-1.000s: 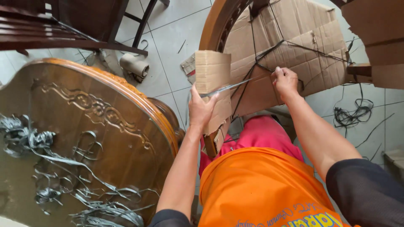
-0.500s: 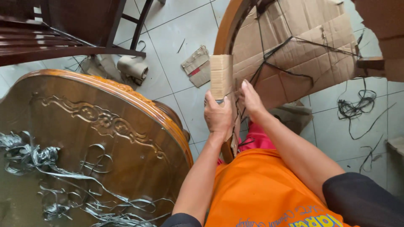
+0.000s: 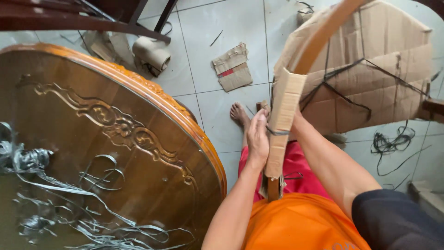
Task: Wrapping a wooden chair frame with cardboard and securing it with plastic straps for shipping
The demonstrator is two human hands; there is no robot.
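My left hand (image 3: 257,139) is pressing flat, fingers straight, against one long strip of corrugated cardboard (image 3: 280,121) wrapped around one curved wooden rail (image 3: 323,34) standing upright over my lap. My right hand is lying behind the strip, hidden, so I cannot tell its grip. One dark band (image 3: 276,133) is crossing the strip. One round carved wooden table (image 3: 111,139) is carrying grey tangled strapping (image 3: 69,194) near its left edge. One flattened box (image 3: 374,78) is lying on the tiled floor (image 3: 208,92).
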